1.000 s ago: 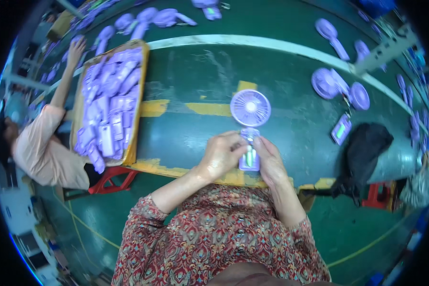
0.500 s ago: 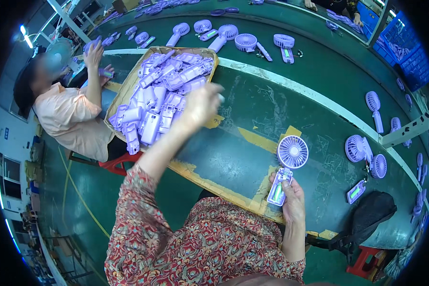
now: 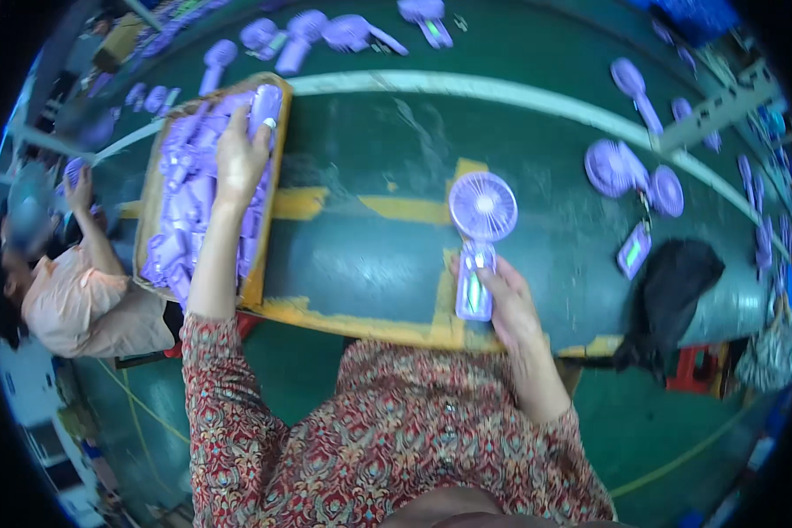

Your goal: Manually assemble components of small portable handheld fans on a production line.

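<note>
My right hand (image 3: 514, 304) grips the handle of a small purple hand fan (image 3: 484, 207) just above the table's near edge. The handle is open at the front, with a green battery-like cylinder inside, and the thumb presses on its side. To the left, my left hand (image 3: 242, 163) is over a box (image 3: 273, 189) heaped with purple plastic handle casings (image 3: 185, 207). Its fingers and thumb close around one casing (image 3: 266, 104) at the box's far right corner. Blur softens the fingertips, and something white wraps one digit.
More purple fans (image 3: 304, 35) lie beyond the white line on the green surface. Other fans (image 3: 612, 167) and an opened handle (image 3: 634, 249) lie to the right, near a black bag (image 3: 685, 286). A co-worker in a peach shirt (image 3: 79, 299) sits at the left.
My left hand has moved from beside the box onto the casings and closed around one. My right hand still holds the fan. The view has shifted, with the box now further left.
</note>
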A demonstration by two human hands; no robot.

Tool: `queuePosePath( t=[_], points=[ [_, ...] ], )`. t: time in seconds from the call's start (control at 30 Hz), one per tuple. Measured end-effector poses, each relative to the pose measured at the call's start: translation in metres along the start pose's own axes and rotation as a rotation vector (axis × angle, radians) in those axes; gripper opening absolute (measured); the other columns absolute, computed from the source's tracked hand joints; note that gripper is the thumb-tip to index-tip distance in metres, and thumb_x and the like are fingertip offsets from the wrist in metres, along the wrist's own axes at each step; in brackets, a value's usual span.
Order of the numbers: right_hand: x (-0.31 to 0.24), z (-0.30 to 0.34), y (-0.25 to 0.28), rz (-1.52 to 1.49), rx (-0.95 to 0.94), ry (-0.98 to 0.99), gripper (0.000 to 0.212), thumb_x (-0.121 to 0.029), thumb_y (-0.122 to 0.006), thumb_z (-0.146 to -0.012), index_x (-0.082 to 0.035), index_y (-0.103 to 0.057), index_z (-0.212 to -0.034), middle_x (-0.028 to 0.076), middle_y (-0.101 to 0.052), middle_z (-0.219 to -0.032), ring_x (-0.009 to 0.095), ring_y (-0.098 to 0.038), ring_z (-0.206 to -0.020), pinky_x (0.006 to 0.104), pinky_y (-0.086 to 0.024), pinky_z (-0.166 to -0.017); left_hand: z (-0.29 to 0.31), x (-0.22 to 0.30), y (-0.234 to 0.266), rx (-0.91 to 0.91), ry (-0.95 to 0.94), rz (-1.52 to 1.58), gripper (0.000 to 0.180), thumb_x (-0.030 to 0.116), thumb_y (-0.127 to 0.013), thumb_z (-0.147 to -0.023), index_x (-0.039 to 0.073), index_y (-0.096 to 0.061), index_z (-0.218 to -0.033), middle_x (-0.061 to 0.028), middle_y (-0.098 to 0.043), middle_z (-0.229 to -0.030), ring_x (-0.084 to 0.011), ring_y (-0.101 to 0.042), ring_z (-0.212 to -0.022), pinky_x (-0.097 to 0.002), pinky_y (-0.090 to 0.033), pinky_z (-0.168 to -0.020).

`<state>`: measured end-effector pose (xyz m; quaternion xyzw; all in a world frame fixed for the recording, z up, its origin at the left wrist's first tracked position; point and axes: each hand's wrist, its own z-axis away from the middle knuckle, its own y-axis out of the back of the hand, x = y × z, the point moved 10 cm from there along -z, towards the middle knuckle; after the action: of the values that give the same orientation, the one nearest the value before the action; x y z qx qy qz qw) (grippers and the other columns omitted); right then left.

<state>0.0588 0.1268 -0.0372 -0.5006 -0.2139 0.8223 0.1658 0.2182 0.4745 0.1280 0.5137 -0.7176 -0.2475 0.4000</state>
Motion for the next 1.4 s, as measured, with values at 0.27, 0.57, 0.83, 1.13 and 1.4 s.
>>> queuePosePath(
  t=[0.27,0.57,0.83,1.13,1.4],
  points=[
    [0.000,-0.012,-0.007,-0.076,-0.060,-0.017,0.033,-0.009,-0.050,-0.091,0.004,-0.046,-0.122,0.017,-0.058,-0.115,0.021,-0.058,-0.107,0.0316,-0.047,-0.093,0.168,0.137,-0.103,-0.779,0.356,0.798,0.042,0.006,-0.064,-0.080,-0.003,-0.050,-0.118,-0.0137,-0.063,-0.096,-0.0193,-0.061,-0.083,-0.0304,-0.049,-0.074],
    [0.005,-0.005,-0.007,-0.086,-0.070,0.026,0.032,-0.009,-0.050,-0.091,0.003,-0.046,-0.121,0.016,-0.059,-0.114,0.020,-0.058,-0.106,0.0306,-0.047,-0.092,0.171,0.170,-0.067,-0.675,-0.109,0.109,0.047,0.016,-0.070,-0.067,-0.004,-0.054,-0.106,-0.0182,-0.055,-0.101,-0.0338,-0.052,-0.098,-0.0402,-0.045,-0.085],
    [0.005,-0.007,-0.002,-0.078,-0.006,0.033,0.027,-0.010,-0.050,-0.092,-0.002,-0.050,-0.117,0.005,-0.061,-0.100,0.009,-0.059,-0.086,0.0251,-0.050,-0.076,0.183,0.181,-0.067,-0.884,0.292,0.482,0.046,0.021,-0.065,-0.074,-0.007,-0.051,-0.107,-0.0237,-0.064,-0.091,-0.0334,-0.065,-0.084,-0.0388,-0.050,-0.079],
    [0.002,-0.004,-0.004,-0.014,0.004,0.068,0.031,-0.011,-0.046,-0.094,-0.002,-0.046,-0.123,0.004,-0.057,-0.109,0.009,-0.053,-0.096,0.0253,-0.045,-0.084,0.191,0.216,-0.073,-0.835,0.167,0.500,0.057,0.020,-0.065,-0.073,-0.007,-0.046,-0.120,-0.0244,-0.064,-0.091,-0.0352,-0.065,-0.078,-0.0412,-0.052,-0.073],
    [0.004,0.005,-0.014,-0.274,-0.142,-0.029,0.047,-0.009,-0.042,-0.090,-0.001,-0.033,-0.135,0.010,-0.048,-0.123,0.018,-0.049,-0.113,0.0332,-0.039,-0.098,0.186,0.230,-0.064,-0.762,0.042,0.334,0.057,0.019,-0.065,-0.073,-0.010,-0.050,-0.120,-0.0229,-0.064,-0.082,-0.0274,-0.066,-0.067,-0.0347,-0.053,-0.063]
  ],
)
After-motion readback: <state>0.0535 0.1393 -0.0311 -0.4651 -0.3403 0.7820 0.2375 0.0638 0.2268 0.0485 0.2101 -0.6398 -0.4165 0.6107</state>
